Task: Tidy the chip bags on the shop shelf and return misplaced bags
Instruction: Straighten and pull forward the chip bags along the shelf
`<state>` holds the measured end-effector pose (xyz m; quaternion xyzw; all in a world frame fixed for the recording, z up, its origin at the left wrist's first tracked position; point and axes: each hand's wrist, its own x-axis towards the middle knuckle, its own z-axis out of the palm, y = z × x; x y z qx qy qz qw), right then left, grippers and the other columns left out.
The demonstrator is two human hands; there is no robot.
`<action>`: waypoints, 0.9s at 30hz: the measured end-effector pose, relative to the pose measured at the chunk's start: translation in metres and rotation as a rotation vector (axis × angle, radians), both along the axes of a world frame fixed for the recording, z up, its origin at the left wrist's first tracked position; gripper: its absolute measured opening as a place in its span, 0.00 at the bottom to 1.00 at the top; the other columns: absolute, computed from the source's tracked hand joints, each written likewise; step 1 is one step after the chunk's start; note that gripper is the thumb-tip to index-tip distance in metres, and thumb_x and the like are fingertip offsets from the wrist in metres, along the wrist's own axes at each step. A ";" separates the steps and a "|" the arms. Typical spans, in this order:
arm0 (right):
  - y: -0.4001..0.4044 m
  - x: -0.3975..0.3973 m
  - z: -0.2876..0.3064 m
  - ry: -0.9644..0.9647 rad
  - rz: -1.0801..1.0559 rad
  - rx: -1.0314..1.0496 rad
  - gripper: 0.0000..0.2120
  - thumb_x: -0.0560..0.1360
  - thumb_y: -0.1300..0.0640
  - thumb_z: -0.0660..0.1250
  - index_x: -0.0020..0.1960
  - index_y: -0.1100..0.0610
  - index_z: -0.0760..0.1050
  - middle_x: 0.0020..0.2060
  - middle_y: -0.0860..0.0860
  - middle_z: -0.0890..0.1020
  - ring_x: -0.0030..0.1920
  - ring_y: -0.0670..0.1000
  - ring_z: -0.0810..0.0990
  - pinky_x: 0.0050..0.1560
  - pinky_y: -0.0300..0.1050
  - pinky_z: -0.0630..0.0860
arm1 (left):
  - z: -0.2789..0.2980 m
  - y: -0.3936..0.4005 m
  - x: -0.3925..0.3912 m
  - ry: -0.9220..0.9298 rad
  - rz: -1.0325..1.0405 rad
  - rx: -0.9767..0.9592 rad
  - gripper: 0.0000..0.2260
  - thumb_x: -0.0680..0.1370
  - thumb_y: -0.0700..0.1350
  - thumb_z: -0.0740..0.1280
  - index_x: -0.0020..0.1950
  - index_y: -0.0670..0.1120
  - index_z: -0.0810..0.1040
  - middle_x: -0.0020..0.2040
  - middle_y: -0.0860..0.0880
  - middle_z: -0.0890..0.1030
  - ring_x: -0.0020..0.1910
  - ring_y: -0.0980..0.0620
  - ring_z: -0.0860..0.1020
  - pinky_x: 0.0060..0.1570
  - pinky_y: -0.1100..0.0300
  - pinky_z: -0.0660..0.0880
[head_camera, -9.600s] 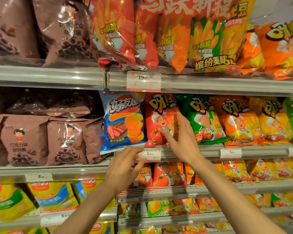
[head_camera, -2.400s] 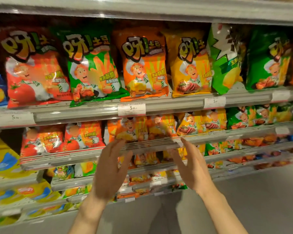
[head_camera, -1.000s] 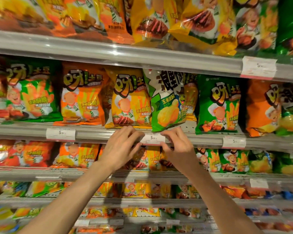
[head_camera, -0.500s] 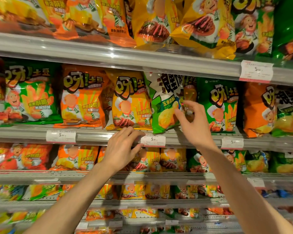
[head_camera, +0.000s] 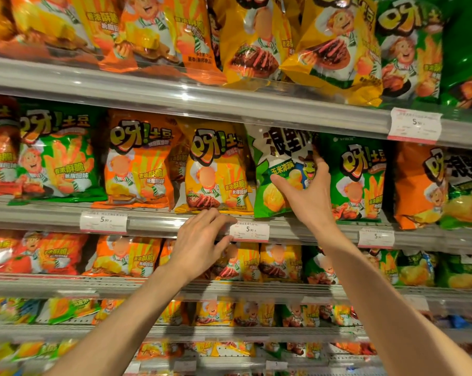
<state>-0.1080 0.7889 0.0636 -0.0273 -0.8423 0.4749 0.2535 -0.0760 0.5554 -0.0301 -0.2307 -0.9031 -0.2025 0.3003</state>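
A green and white corn chip bag (head_camera: 277, 169) stands on the middle shelf between a yellow bag (head_camera: 218, 169) and a dark green bag (head_camera: 361, 180). My right hand (head_camera: 307, 194) grips its right side, thumb on the front, fingers round the edge. My left hand (head_camera: 199, 240) rests on the shelf rail (head_camera: 161, 221) just left of a white price tag (head_camera: 249, 232), fingers bent against the rail and holding nothing.
Orange (head_camera: 140, 164) and green (head_camera: 58, 158) bags fill the same shelf to the left, an orange bag (head_camera: 416, 185) to the right. Larger bags hang over the upper shelf rail (head_camera: 175, 96). Lower shelves hold several smaller bags.
My right hand has risen from the price tag on the rail to the green and white bag and taken hold of its right side. My left hand has stayed on the rail.
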 end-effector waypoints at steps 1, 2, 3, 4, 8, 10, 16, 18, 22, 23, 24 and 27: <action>-0.001 0.001 -0.002 0.011 -0.044 0.005 0.52 0.67 0.35 0.76 0.79 0.50 0.52 0.74 0.53 0.63 0.73 0.54 0.65 0.73 0.55 0.66 | 0.000 0.000 0.000 -0.007 0.000 0.001 0.16 0.74 0.50 0.74 0.60 0.51 0.79 0.49 0.54 0.77 0.49 0.52 0.76 0.42 0.60 0.71; -0.002 0.002 -0.004 0.011 -0.080 0.024 0.51 0.68 0.35 0.75 0.80 0.51 0.52 0.74 0.54 0.63 0.74 0.55 0.64 0.73 0.56 0.66 | 0.001 0.000 0.000 -0.013 0.001 0.002 0.16 0.74 0.50 0.74 0.60 0.51 0.79 0.49 0.54 0.77 0.50 0.52 0.76 0.42 0.61 0.70; -0.004 0.003 -0.007 0.004 -0.109 0.056 0.51 0.68 0.34 0.74 0.80 0.52 0.51 0.74 0.55 0.63 0.74 0.56 0.63 0.73 0.58 0.65 | 0.001 0.000 0.000 -0.019 0.003 0.002 0.16 0.74 0.50 0.74 0.60 0.52 0.79 0.49 0.54 0.77 0.50 0.52 0.76 0.42 0.62 0.69; -0.006 0.003 -0.010 -0.009 -0.128 0.096 0.51 0.69 0.34 0.73 0.80 0.53 0.51 0.74 0.57 0.62 0.75 0.57 0.62 0.74 0.58 0.64 | 0.001 -0.001 0.000 -0.025 0.003 0.002 0.16 0.74 0.50 0.74 0.60 0.52 0.79 0.49 0.54 0.77 0.50 0.52 0.76 0.42 0.62 0.68; -0.008 0.005 -0.010 -0.049 -0.119 0.184 0.53 0.69 0.31 0.71 0.80 0.55 0.49 0.76 0.58 0.59 0.76 0.59 0.60 0.75 0.58 0.62 | 0.002 -0.001 0.000 -0.036 -0.006 -0.003 0.16 0.74 0.50 0.74 0.60 0.52 0.78 0.49 0.54 0.77 0.50 0.52 0.76 0.42 0.60 0.71; -0.006 0.010 -0.005 0.031 -0.132 0.201 0.50 0.70 0.31 0.70 0.80 0.54 0.52 0.75 0.57 0.61 0.76 0.57 0.61 0.74 0.59 0.64 | 0.002 -0.001 0.000 -0.038 -0.010 -0.002 0.15 0.74 0.50 0.74 0.60 0.52 0.78 0.49 0.54 0.76 0.50 0.52 0.76 0.43 0.59 0.71; -0.035 0.030 0.020 0.225 0.134 0.385 0.22 0.79 0.48 0.68 0.70 0.52 0.70 0.57 0.49 0.77 0.50 0.44 0.78 0.55 0.50 0.80 | 0.003 -0.001 0.001 -0.044 -0.014 0.001 0.15 0.75 0.49 0.73 0.61 0.52 0.78 0.49 0.54 0.75 0.49 0.52 0.75 0.43 0.57 0.73; -0.055 0.024 0.023 0.118 0.289 0.458 0.24 0.79 0.48 0.67 0.74 0.49 0.66 0.62 0.49 0.76 0.51 0.44 0.79 0.55 0.49 0.81 | 0.004 0.000 0.001 -0.045 -0.015 -0.002 0.15 0.75 0.49 0.73 0.60 0.52 0.77 0.49 0.54 0.75 0.49 0.52 0.76 0.43 0.56 0.74; -0.076 -0.008 0.022 -0.077 0.341 0.400 0.33 0.80 0.47 0.66 0.79 0.47 0.53 0.73 0.56 0.69 0.68 0.56 0.74 0.67 0.58 0.75 | 0.005 0.000 0.002 -0.052 -0.013 -0.002 0.15 0.75 0.49 0.73 0.61 0.52 0.77 0.48 0.54 0.75 0.49 0.52 0.75 0.43 0.58 0.73; -0.078 -0.016 0.022 -0.102 0.343 0.369 0.34 0.80 0.47 0.65 0.80 0.48 0.52 0.73 0.57 0.69 0.70 0.57 0.73 0.68 0.59 0.73 | 0.005 0.000 0.003 -0.053 -0.014 -0.002 0.15 0.75 0.49 0.73 0.61 0.52 0.78 0.48 0.54 0.75 0.48 0.52 0.75 0.43 0.59 0.72; -0.080 -0.022 0.024 -0.120 0.358 0.337 0.35 0.80 0.47 0.65 0.80 0.49 0.52 0.73 0.57 0.70 0.71 0.57 0.72 0.69 0.59 0.72 | 0.005 0.000 0.003 -0.053 -0.014 -0.002 0.15 0.75 0.49 0.73 0.61 0.52 0.78 0.48 0.54 0.75 0.48 0.52 0.75 0.43 0.60 0.70; -0.085 -0.035 0.030 -0.158 0.415 0.232 0.34 0.80 0.51 0.66 0.80 0.50 0.52 0.72 0.55 0.71 0.70 0.56 0.72 0.70 0.56 0.71 | 0.005 0.000 0.003 -0.054 -0.013 -0.001 0.16 0.75 0.49 0.74 0.61 0.52 0.78 0.47 0.54 0.75 0.48 0.53 0.75 0.43 0.61 0.68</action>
